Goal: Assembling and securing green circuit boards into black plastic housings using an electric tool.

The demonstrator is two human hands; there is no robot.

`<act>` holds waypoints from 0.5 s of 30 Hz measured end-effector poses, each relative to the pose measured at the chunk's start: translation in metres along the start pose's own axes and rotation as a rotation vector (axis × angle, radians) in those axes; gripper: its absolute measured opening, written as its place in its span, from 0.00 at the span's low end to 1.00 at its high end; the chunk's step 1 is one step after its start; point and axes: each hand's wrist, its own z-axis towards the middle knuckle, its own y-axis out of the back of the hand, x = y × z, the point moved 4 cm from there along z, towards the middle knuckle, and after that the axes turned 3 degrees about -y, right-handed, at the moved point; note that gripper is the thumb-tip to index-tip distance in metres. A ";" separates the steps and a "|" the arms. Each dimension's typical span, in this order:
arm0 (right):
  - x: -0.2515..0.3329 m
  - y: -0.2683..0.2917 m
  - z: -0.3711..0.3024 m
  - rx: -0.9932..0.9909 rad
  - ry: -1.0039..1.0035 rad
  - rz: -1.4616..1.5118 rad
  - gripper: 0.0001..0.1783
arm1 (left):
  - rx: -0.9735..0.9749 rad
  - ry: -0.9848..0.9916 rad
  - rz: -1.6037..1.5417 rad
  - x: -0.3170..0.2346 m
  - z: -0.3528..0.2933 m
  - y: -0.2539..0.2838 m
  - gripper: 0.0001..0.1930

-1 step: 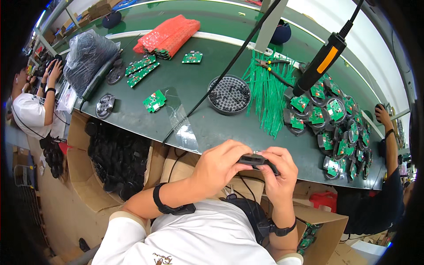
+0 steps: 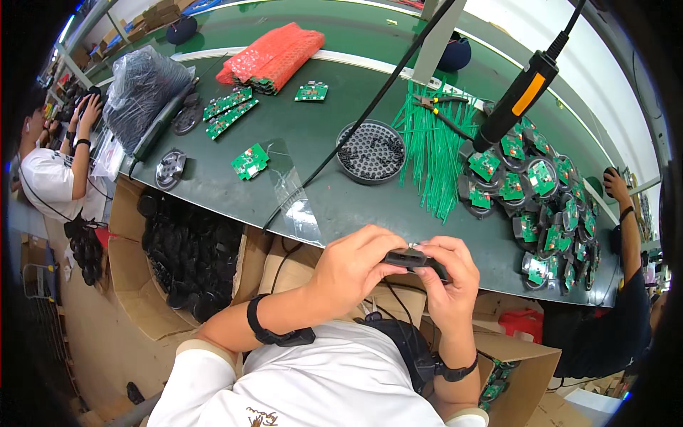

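Close to my body, just off the table's front edge, both hands hold a black plastic housing [image 2: 407,259] seen edge-on. My left hand [image 2: 353,267] grips its left end between thumb and fingers. On its right end, the thumb and bent fingers of my right hand [image 2: 453,274] are closed. A small pale bit shows at its top edge between my fingertips; what it is I cannot make out. Ahead of my hands stands a round grey dish [image 2: 370,151] of small black parts. Green cable ties [image 2: 430,156] lie beside it, with yellow-and-black cutters [image 2: 445,114] on them.
A black electric screwdriver [image 2: 516,99] hangs above a pile of black housings with green circuit boards [image 2: 541,178]. Loose boards [image 2: 249,162] and a red bubble-wrap bundle [image 2: 272,57] lie left. A carton of black parts [image 2: 128,285] stands below. Co-workers flank the table.
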 end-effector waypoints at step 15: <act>0.012 0.007 0.006 0.076 -0.196 0.154 0.10 | 0.082 -0.009 -0.021 -0.002 -0.004 0.003 0.24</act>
